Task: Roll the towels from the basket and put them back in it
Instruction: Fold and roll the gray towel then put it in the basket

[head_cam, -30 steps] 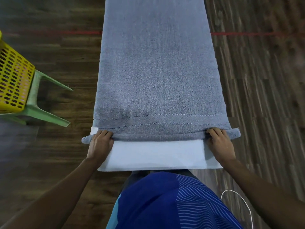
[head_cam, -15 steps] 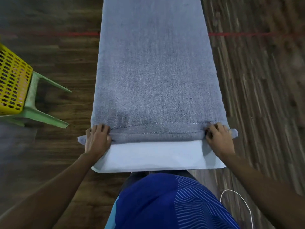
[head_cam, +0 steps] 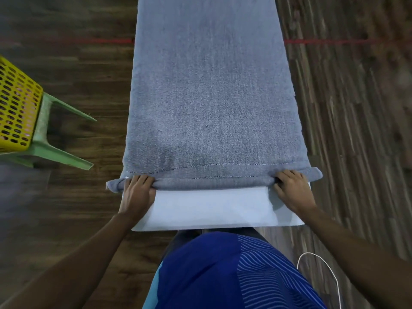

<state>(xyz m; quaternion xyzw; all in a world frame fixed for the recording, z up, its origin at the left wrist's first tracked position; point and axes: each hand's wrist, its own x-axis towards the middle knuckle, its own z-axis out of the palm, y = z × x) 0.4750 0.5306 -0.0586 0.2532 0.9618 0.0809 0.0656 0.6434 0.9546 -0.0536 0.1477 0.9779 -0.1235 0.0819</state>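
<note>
Left hand (head_cam: 137, 194) and right hand (head_cam: 292, 191) clamp the grey towel (head_cam: 211, 108) roll, overhanging the table (head_cam: 211, 208) edges. Far end cut off

Towel (head_cam: 211, 108) lies on table (head_cam: 211, 208); basket (head_cam: 15, 108) on stool (head_cam: 44, 150) to its left.

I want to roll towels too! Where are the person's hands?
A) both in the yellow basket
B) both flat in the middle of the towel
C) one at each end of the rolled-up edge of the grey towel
C: the left hand and the right hand each curl over the rolled near edge of the grey towel, one at either end.
</note>
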